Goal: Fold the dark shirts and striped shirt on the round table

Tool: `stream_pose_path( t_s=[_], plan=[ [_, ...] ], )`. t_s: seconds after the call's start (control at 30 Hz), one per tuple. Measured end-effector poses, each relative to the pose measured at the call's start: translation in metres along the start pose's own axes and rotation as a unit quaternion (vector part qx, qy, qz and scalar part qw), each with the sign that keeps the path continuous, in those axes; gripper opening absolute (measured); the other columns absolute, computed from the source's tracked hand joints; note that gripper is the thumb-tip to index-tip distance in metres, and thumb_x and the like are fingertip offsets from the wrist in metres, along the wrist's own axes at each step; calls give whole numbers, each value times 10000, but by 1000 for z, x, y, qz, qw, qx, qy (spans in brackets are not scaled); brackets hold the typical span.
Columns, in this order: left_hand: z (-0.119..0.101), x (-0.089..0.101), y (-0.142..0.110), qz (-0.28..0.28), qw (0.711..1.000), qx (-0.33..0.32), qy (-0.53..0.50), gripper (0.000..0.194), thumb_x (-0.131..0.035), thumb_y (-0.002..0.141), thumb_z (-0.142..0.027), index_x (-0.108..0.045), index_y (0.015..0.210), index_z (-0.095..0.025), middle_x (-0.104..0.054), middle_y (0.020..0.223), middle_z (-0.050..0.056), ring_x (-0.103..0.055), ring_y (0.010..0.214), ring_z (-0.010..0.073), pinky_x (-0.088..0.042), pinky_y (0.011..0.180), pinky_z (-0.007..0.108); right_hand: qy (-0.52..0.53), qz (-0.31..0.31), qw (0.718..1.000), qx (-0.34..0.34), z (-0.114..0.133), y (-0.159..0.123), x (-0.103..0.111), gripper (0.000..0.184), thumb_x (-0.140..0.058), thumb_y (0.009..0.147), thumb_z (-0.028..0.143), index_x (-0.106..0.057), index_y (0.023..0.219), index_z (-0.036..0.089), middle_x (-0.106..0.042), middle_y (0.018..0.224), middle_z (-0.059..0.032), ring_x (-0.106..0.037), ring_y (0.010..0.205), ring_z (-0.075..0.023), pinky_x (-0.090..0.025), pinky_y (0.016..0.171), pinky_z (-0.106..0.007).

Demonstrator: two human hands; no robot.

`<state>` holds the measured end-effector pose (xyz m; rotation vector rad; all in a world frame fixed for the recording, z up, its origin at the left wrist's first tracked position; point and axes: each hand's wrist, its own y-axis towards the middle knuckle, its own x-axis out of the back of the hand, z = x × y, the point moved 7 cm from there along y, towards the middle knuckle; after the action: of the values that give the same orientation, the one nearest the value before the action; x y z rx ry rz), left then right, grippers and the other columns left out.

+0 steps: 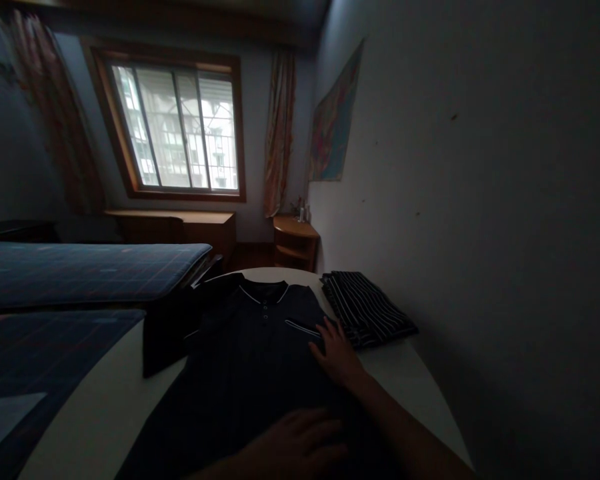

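A dark polo shirt (250, 360) lies spread front side up over a pale round table (420, 387), its collar at the far end. White piping edges the collar and the sleeve, and a few buttons run below the neck. My right hand (336, 353) rests by the shirt's right sleeve, fingers spread. Lower down, my left hand (300, 443) lies over the shirt's body, its fingers stretched out and slightly blurred. Just beyond my right hand sits a folded black cloth with white stripes (373, 307).
Mattresses with a blue check pattern (80, 270) stand to the left. A white wall (505, 233) rises close on the right. Behind are a wooden desk (205, 223), a corner shelf (295, 230) and a window (175, 127).
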<state>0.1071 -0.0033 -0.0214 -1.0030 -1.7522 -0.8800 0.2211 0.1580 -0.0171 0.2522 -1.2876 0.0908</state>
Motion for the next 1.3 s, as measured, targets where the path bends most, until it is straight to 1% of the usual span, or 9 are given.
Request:
stream_pose_path(
  t_s=[0.07, 0.2, 0.43, 0.57, 0.7, 0.83, 1.07, 1.17, 1.3],
  plan=[
    [31, 31, 10, -63, 994, 94, 16, 653, -529, 949, -437, -292, 1528, -249, -317, 1592, 93, -303, 1448, 317, -331, 1151, 514, 2, -5, 1000, -10, -2, 1, 0, 633, -409, 943, 545, -499, 1434, 157, -277, 1607, -107, -117, 1500, -323, -154, 1200, -440],
    [84, 75, 32, -121, 973, 189, 58, 488, -459, 986, -353, -438, 1443, -184, -415, 1539, 100, -369, 1422, 238, -301, 1181, 396, 7, -14, 1000, -26, -4, 2, 3, 574, -421, 942, 530, -544, 1398, 204, -313, 1591, -101, -210, 1478, -332, -212, 1181, -423],
    [149, 78, 76, -114, 959, 239, 96, 485, -379, 1014, -392, -448, 1432, -156, -563, 1405, 140, -542, 1280, 257, -403, 1075, 414, 27, -40, 998, -36, -4, -2, 10, 496, -397, 962, 505, -617, 1318, 238, -357, 1564, -99, -327, 1431, -309, -270, 1152, -413],
    [162, 82, 93, -124, 954, 248, 117, 458, -394, 1010, -398, -499, 1377, -144, -638, 1288, 149, -584, 1201, 285, -430, 1022, 436, 24, -46, 997, -63, -8, 0, 6, 503, -381, 963, 492, -596, 1319, 208, -382, 1545, -127, -364, 1407, -322, -288, 1135, -429],
    [168, 82, 100, -136, 949, 251, 130, 334, -400, 1010, -368, -646, 1134, -178, -682, 1128, 112, -615, 1092, 261, -451, 976, 392, 20, -42, 995, -87, -12, 1, 0, 567, -358, 957, 516, -582, 1312, 134, -434, 1493, -196, -346, 1413, -342, -274, 1139, -436],
    [174, 77, 98, -165, 941, 265, 130, 313, -395, 1016, -336, -669, 995, -186, -669, 1081, 98, -611, 1051, 240, -450, 962, 372, 23, -51, 995, -83, -10, 0, -1, 546, -449, 905, 467, -579, 1307, 121, -478, 1440, -188, -403, 1369, -336, -306, 1132, -404],
    [178, 76, 90, -221, 931, 274, 94, 309, -368, 1032, -278, -618, 1197, -205, -689, 1166, 54, -608, 1104, 192, -428, 1010, 316, 50, -57, 992, -98, -9, -1, 7, 510, -493, 880, 401, -603, 1300, 134, -370, 1521, -174, -412, 1366, -334, -320, 1133, -392],
    [178, 78, 88, -234, 930, 273, 77, 337, -383, 1025, -271, -576, 1293, -201, -678, 1238, 48, -607, 1136, 192, -428, 1020, 310, 51, -47, 993, -100, -8, 0, 8, 502, -488, 888, 399, -618, 1303, 148, -453, 1469, -155, -430, 1342, -333, -311, 1140, -406],
    [178, 79, 87, -244, 928, 277, 59, 402, -377, 1026, -288, -497, 1400, -202, -665, 1273, 53, -614, 1133, 199, -438, 1014, 314, 61, -86, 992, -69, -4, 0, 14, 494, -490, 873, 303, -599, 1332, 157, -538, 1392, -132, -478, 1287, -305, -352, 1118, -399]
  ],
)
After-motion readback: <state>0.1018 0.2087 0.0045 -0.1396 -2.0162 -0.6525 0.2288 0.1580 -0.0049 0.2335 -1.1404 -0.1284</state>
